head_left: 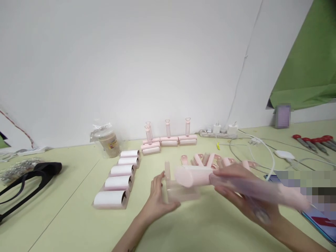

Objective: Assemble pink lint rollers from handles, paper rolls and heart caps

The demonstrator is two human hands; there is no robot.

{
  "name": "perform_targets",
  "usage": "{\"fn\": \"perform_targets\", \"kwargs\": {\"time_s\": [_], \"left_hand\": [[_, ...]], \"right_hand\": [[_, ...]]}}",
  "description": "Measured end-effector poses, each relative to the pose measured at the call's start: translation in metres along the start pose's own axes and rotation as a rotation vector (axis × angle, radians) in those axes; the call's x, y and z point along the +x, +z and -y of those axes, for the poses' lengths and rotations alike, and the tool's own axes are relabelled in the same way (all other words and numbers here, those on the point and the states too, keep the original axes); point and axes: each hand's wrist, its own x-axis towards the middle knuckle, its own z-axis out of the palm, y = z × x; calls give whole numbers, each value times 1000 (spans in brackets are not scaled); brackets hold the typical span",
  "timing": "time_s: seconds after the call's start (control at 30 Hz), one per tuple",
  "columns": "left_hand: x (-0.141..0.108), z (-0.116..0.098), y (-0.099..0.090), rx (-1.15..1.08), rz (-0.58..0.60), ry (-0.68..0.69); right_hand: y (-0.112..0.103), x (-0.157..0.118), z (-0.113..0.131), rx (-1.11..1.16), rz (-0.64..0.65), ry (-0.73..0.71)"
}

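Note:
In my right hand [244, 190] is a pink lint roller [199, 176], gripped by its handle and held above the table. Its head points left, and its long handle end, blurred by motion, sticks out to the right. My left hand [157, 201] rests by a clear plastic cover [183, 193], thumb and fingers spread around its left end. The fingertips seem to touch the cover. Part of the cover is hidden behind the roller head. Beyond my right hand lie several loose pink handles [210, 160], partly covered by it.
Several white sticky rolls in pink holders [111, 198] form a row on the left. Finished-looking pink lint rollers [169, 140] stand by the wall. Around them are a bagged cup [110, 143], a power strip [219, 134], cables, a phone [320, 222], red-capped tools [315, 141] and a black strap [39, 175].

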Motion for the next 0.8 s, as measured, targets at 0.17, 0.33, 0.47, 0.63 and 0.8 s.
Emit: {"fn": "perform_targets", "kwargs": {"time_s": [0.17,0.33,0.47,0.63,0.8], "left_hand": [[-5,-24,-7,-675,-15,-39],[-18,-42,11,-984,446,-409],[-23,-33,21,-841,372,-451],[-27,-30,30,-585,313,-328],[-28,-40,35,-533,281,-186]], "right_hand": [[1,-18,13,-21,152,-499],[19,-19,10,-113,390,-755],[8,-8,-17,-287,219,-540],[-7,-14,-16,148,163,-59],[13,-29,16,336,307,-145]]}}
